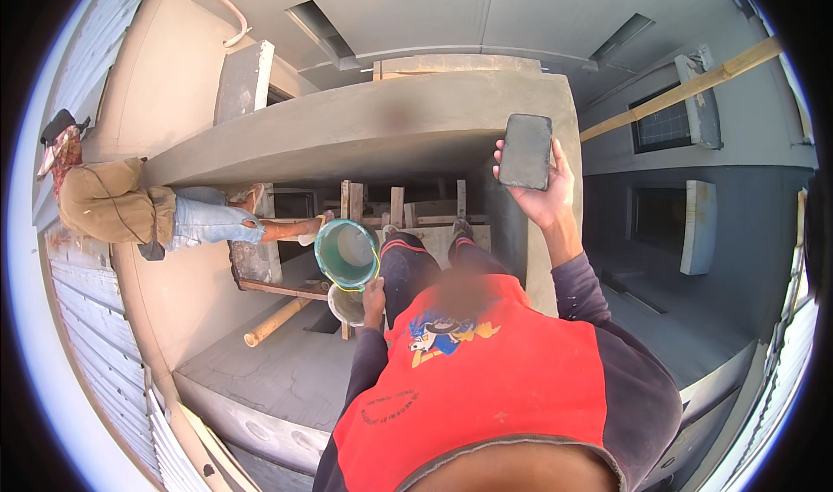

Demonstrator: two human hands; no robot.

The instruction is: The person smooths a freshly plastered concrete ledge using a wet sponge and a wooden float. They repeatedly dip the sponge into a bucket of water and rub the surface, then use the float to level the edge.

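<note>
My right hand (pixel 555 184) is raised over the concrete ledge (pixel 382 110), palm up, its fingers curled round a dark phone (pixel 526 151) with rounded corners and a dull, dusty-looking face. My left hand (pixel 374 297) is low beside my left leg, closed on the yellow handle (pixel 377 265) of a green bucket (pixel 340 271). The bucket's mouth faces me; pale grey residue shows inside. Just below it, partly hidden by the green one, is a whitish bucket (pixel 345 306).
Wooden scaffold planks (pixel 416 219) lie under my feet. To the left a co-worker (pixel 117 201) in a brown top and torn jeans stands on the scaffold. A bamboo pole (pixel 276 322) juts out below; another pole (pixel 685 88) slants at the upper right. Far below lies grey floor (pixel 278 362).
</note>
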